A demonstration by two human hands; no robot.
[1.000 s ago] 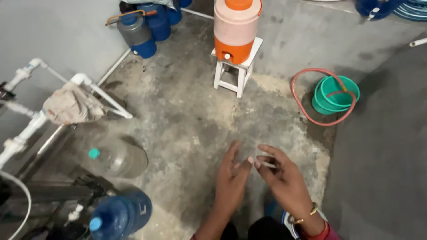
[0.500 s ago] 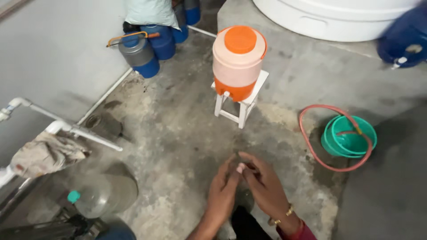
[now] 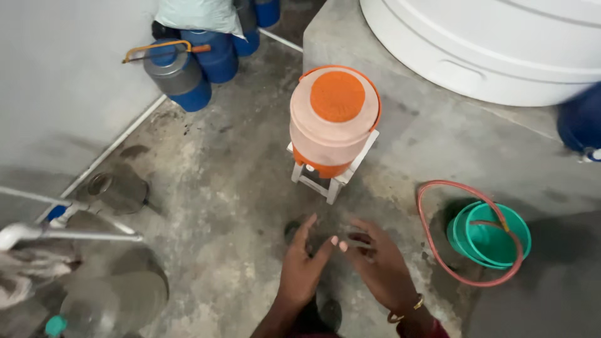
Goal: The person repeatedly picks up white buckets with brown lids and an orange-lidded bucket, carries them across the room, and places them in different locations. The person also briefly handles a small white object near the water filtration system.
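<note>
My left hand (image 3: 302, 268) and my right hand (image 3: 380, 266) hover low over the wet concrete floor, close together, fingertips almost touching. Fingers on both are spread and I see nothing held in either. A gold bracelet (image 3: 405, 310) circles my right wrist. Just beyond the hands stands a pink and orange water cooler (image 3: 335, 119) with an orange lid, on a small white stool (image 3: 330, 180).
At right sits a green bucket (image 3: 491, 236) with a red hose (image 3: 432, 250) looped over it. A big white tank (image 3: 501, 44) fills the top right. Blue jugs (image 3: 216, 53) and a grey can (image 3: 175, 78) line the far wall. Lower left: a clear bottle (image 3: 113, 300), a white pipe (image 3: 81, 235).
The view has shifted forward, so the cooler and bucket are nearer. My hands met fingertip to fingertip half a second ago and have since parted slightly.
</note>
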